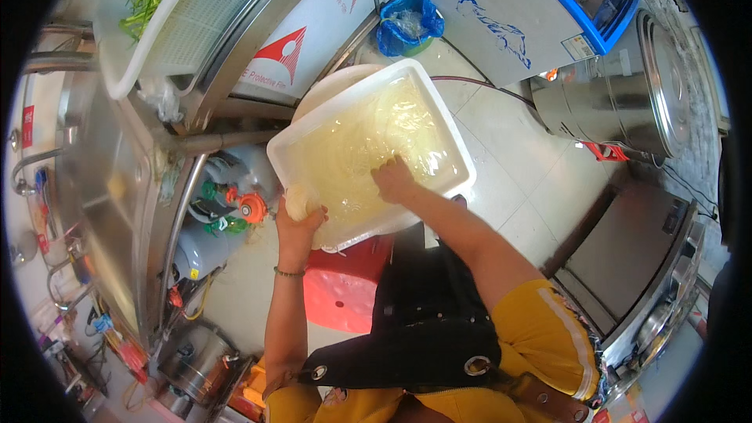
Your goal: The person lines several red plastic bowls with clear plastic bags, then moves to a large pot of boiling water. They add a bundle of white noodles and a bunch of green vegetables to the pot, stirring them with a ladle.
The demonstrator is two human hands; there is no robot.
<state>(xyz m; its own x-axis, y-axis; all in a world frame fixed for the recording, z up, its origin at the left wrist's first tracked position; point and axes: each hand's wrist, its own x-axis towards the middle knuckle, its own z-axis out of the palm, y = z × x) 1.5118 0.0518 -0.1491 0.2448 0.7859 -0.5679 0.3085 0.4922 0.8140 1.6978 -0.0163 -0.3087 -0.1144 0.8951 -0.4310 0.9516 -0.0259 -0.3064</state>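
Note:
A white rectangular plastic tub stands before me, filled with yellowish liquid. Pale strands that look like thin noodles lie in it. At the tub's near left corner, my left hand holds a rounded clump of pale noodle strands, thumb across its near side. My right hand reaches over the near rim, its curled fingertips at the liquid's surface. Whether those fingers grip any strands cannot be made out.
Behind the tub is a round pale basin. A red stool stands below its near side. Gas cylinders with an orange regulator are at left. A blue-lined bin, chest freezer and large steel drum stand beyond.

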